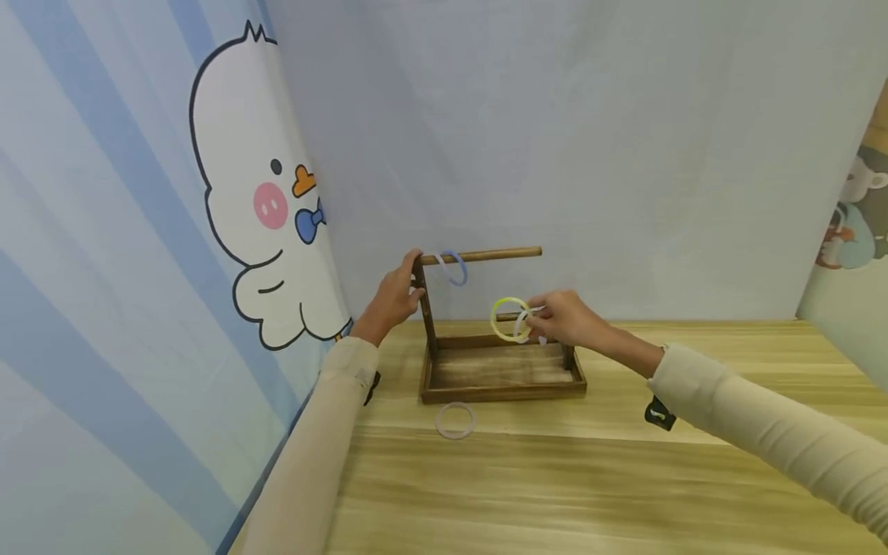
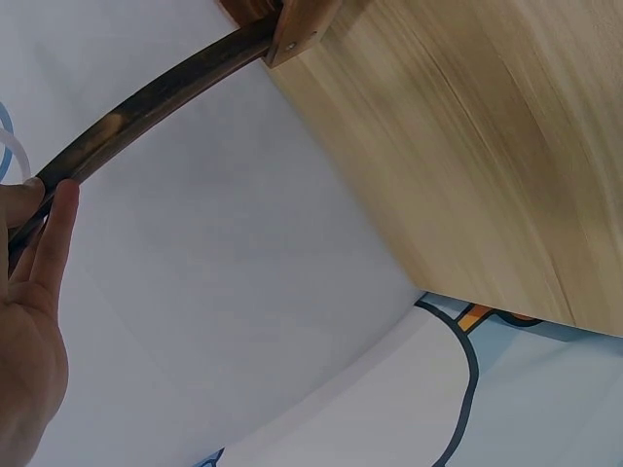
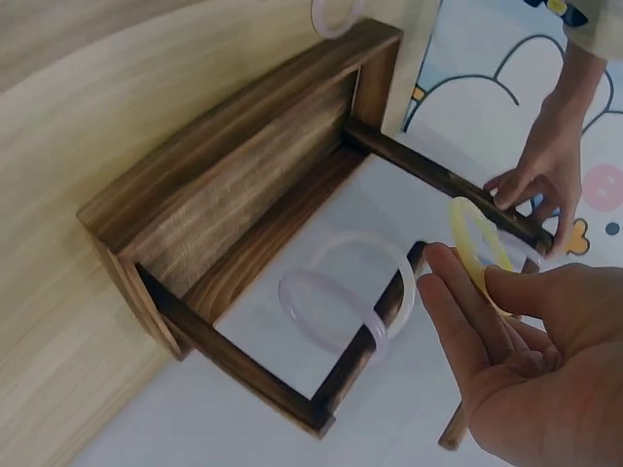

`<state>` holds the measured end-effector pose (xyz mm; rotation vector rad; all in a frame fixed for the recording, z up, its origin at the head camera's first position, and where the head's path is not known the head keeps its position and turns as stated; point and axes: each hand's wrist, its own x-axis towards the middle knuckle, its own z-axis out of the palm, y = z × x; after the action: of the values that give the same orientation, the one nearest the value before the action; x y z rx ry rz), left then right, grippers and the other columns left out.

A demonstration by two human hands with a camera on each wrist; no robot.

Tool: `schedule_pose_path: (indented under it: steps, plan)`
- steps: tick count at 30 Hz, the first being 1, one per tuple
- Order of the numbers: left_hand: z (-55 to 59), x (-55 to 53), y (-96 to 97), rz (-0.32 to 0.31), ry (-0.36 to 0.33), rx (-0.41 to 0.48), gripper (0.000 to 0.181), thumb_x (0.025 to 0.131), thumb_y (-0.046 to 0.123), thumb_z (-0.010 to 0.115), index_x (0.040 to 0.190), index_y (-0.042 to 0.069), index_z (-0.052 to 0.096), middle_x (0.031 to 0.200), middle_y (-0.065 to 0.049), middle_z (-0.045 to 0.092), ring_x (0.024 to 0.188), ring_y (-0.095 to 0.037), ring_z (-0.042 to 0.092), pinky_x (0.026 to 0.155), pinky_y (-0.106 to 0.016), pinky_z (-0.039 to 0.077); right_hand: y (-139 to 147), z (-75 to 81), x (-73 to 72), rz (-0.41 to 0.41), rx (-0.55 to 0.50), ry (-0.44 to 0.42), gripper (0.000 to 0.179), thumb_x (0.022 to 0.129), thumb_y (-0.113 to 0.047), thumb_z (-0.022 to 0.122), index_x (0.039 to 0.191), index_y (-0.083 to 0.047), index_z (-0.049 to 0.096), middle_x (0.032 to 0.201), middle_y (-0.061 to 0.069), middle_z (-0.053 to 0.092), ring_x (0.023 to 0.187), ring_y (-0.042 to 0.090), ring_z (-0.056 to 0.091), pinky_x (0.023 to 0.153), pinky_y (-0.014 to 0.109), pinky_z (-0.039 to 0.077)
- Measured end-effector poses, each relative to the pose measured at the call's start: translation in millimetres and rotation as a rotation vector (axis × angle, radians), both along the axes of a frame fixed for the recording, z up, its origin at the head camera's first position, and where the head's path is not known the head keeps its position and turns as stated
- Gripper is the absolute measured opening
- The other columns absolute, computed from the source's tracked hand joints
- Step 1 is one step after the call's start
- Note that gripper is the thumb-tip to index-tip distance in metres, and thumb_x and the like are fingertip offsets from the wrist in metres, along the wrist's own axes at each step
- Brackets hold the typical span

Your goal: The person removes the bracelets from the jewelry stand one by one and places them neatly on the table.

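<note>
A wooden rack has a shallow tray base (image 1: pixel 502 395), an upper rod (image 1: pixel 496 254) and a shorter lower rod. My left hand (image 1: pixel 395 301) holds the top of the left post (image 2: pixel 156 102), its fingers around the wood. A blue ring (image 1: pixel 463 271) and a pale ring hang on the upper rod beside that hand. Between thumb and fingers, my right hand (image 1: pixel 565 317) pinches a yellow ring (image 3: pixel 465 238), held in front of the lower rod. On that lower rod hang a lilac ring (image 3: pixel 321 279) and a whitish ring (image 3: pixel 409 282).
A pale pinkish ring (image 1: pixel 455 438) lies flat on the wood-grain table (image 1: pixel 555 493), just in front of the tray. A grey-white curtain (image 1: pixel 590 154) stands behind the rack. At the left is a striped curtain with a cartoon duck (image 1: pixel 243 154).
</note>
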<state>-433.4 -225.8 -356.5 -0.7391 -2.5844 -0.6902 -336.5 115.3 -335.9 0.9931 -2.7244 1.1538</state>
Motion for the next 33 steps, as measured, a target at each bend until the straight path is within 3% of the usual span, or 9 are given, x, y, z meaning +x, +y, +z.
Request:
schedule_pose_path:
  steps: [6,14,20,25,29,33]
  plan:
    - [1.3,0.5,1.7,-0.006,0.006,0.009,0.073,0.1,-0.004,0.065,0.159,0.004,0.023,0.13,-0.027,0.061,0.112,-0.04,0.069,0.091,-0.046,0.061,-9,-14.5,7.7,0.059,0.022,0.027,0.032,0.1,0.006,0.064,0.127,0.022,0.059,0.102,0.029,0.074,0.081,0.031,0.078,0.069,0.03,0.065]
    - [3.0,2.9,2.9,-0.001,-0.007,0.009,0.072,0.1,-0.005,0.064,0.159,0.004,0.023,0.13,-0.027,0.06,0.112,-0.041,0.069,0.092,-0.046,0.061,-17,-37.2,11.0,0.089,-0.01,-0.065,0.034,0.101,0.006,0.062,0.13,0.023,0.056,0.111,0.034,0.071,0.085,0.034,0.078,0.078,0.036,0.065]
    - [2.9,4.0,3.6,0.02,-0.035,0.012,0.073,0.101,-0.003,0.064,0.16,0.006,0.022,0.131,-0.025,0.06,0.114,-0.04,0.068,0.092,-0.045,0.061,-24,-53.8,12.9,0.122,-0.005,-0.08,0.033,0.1,0.008,0.06,0.128,0.025,0.056,0.102,0.031,0.074,0.081,0.036,0.078,0.072,0.038,0.066]
    - [4.0,4.3,3.2,0.035,-0.045,0.008,0.073,0.101,-0.002,0.064,0.16,0.007,0.023,0.131,-0.025,0.06,0.115,-0.039,0.068,0.093,-0.045,0.061,-30,-66.0,14.3,0.123,0.021,-0.102,0.03,0.1,0.007,0.062,0.126,0.021,0.06,0.1,0.028,0.075,0.08,0.034,0.078,0.068,0.032,0.065]
    - [4.4,3.8,2.8,0.037,-0.038,0.007,0.072,0.101,-0.003,0.064,0.16,0.006,0.023,0.131,-0.025,0.06,0.114,-0.039,0.068,0.092,-0.046,0.061,-34,-75.3,14.4,0.117,0.04,-0.065,0.027,0.098,0.006,0.066,0.122,0.018,0.065,0.106,0.03,0.073,0.08,0.029,0.078,0.067,0.028,0.064]
    - [3.7,4.1,2.9,0.032,-0.042,0.013,0.072,0.1,-0.003,0.064,0.159,0.007,0.023,0.129,-0.025,0.061,0.113,-0.039,0.068,0.091,-0.046,0.061,-36,-84.2,14.1,0.127,0.064,-0.081,0.024,0.097,0.007,0.065,0.118,0.018,0.067,0.098,0.028,0.075,0.077,0.029,0.078,0.065,0.027,0.064]
